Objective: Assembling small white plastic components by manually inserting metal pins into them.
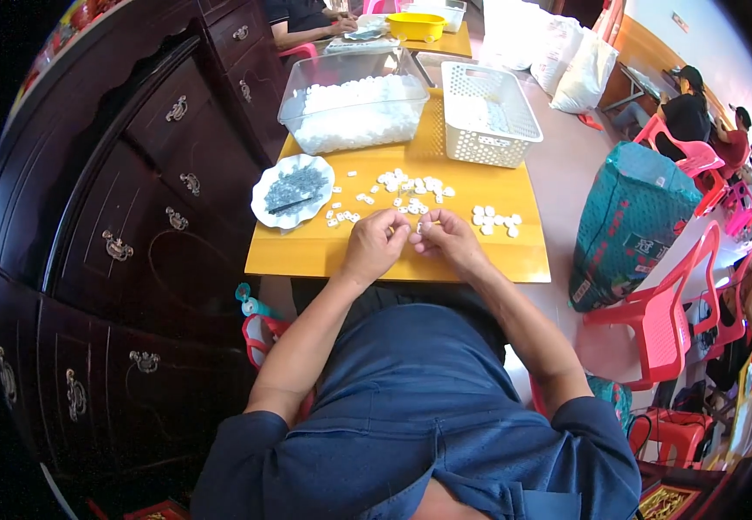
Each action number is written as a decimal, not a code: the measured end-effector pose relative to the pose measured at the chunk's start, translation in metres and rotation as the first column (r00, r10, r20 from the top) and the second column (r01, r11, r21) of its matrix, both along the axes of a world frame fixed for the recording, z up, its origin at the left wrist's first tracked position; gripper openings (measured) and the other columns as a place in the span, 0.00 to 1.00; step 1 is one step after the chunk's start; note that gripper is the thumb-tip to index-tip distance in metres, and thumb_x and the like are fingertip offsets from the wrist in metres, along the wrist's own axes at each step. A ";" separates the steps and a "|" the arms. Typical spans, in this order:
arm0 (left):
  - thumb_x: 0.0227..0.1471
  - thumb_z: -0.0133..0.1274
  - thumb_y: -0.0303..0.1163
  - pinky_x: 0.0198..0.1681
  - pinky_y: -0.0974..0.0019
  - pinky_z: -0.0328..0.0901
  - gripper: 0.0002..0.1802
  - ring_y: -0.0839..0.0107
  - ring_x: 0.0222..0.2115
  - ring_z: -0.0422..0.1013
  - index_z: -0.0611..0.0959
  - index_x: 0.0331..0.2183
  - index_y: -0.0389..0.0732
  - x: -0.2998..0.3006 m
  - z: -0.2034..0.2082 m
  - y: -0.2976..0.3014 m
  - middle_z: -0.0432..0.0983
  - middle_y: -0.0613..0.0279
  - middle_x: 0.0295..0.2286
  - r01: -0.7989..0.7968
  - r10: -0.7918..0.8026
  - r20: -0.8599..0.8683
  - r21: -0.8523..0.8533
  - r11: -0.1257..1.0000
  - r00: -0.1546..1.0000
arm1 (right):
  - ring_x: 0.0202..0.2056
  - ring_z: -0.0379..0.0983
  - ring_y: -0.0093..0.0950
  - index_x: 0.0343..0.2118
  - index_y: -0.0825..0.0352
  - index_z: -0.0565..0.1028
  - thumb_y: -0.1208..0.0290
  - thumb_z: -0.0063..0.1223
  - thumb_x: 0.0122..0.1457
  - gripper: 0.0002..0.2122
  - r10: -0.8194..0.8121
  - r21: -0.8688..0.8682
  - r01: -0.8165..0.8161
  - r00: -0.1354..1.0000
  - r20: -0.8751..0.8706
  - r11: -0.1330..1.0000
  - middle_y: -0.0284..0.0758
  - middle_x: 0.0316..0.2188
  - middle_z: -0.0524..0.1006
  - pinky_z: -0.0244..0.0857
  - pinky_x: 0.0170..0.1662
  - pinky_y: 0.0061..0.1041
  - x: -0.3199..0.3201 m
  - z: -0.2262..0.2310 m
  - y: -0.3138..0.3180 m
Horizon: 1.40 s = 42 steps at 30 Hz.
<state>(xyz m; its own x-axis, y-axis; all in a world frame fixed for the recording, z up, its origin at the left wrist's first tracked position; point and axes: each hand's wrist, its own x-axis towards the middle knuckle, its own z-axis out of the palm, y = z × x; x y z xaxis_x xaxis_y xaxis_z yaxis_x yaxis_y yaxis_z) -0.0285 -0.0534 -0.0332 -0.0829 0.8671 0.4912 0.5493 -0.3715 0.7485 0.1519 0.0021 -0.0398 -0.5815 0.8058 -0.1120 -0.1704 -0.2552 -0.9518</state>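
Over the near edge of the yellow table [307,251], my two hands meet fingertip to fingertip. My right hand [451,241] pinches a small white plastic piece [419,229]. Thumb and finger of my left hand [373,247] are pressed together beside it; whatever they hold is too small to make out. Just beyond my fingers, several white pieces [406,183] lie scattered. To the right is a separate group of round white pieces [495,220]. A scalloped white plate [328,178] at the left holds a heap of small grey pieces [300,185] and a dark, thin stick [289,206].
A clear bin [289,121] of white pieces and a perforated white basket [495,149] stand at the table's back. Dark drawers [142,199] line the left. A teal bag [623,225] and pink chairs [653,325] are at right. Another person [294,22] works at a table ahead.
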 end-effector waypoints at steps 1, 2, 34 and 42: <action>0.53 0.58 0.25 0.27 0.70 0.68 0.04 0.76 0.22 0.74 0.81 0.31 0.33 0.000 0.000 0.000 0.79 0.59 0.25 0.001 -0.001 -0.013 0.001 1.000 1.000 | 0.31 0.76 0.19 0.41 0.63 0.70 0.69 0.50 0.68 0.05 0.009 0.019 -0.009 1.000 -0.012 1.000 0.32 0.33 0.80 0.71 0.36 0.18 0.001 -0.003 0.001; 0.53 0.58 0.25 0.27 0.70 0.68 0.04 0.76 0.22 0.74 0.81 0.31 0.33 0.000 0.000 0.000 0.79 0.59 0.25 0.000 0.000 -0.013 0.003 1.000 1.000 | 0.32 0.76 0.19 0.41 0.64 0.70 0.70 0.49 0.68 0.05 0.018 0.038 -0.018 1.000 -0.025 0.999 0.33 0.33 0.80 0.72 0.37 0.19 0.001 -0.005 0.002; 0.54 0.55 0.22 0.28 0.69 0.71 0.03 0.73 0.25 0.78 0.82 0.31 0.32 0.000 -0.002 0.000 0.81 0.56 0.26 0.047 -0.048 -0.023 -0.057 0.997 0.999 | 0.29 0.75 0.19 0.42 0.68 0.71 0.73 0.50 0.66 0.05 -0.066 0.255 0.047 0.995 0.069 0.966 0.34 0.30 0.81 0.71 0.34 0.19 -0.003 -0.014 0.001; 0.52 0.56 0.22 0.28 0.67 0.71 0.02 0.69 0.24 0.78 0.81 0.30 0.33 0.003 0.002 -0.002 0.80 0.54 0.25 0.013 -0.014 -0.095 -0.012 1.000 0.995 | 0.29 0.78 0.19 0.39 0.70 0.72 0.75 0.51 0.65 0.04 -0.176 0.400 0.113 0.976 0.126 0.910 0.36 0.28 0.82 0.72 0.33 0.19 -0.008 -0.022 -0.003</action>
<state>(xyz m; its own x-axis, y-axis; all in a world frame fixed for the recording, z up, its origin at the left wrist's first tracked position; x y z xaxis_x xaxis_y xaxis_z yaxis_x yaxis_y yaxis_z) -0.0250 -0.0551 -0.0308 -0.0244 0.8733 0.4865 0.6128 -0.3714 0.6975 0.1444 -0.0007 -0.0622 -0.4562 0.8777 0.1470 -0.0186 0.1557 -0.9876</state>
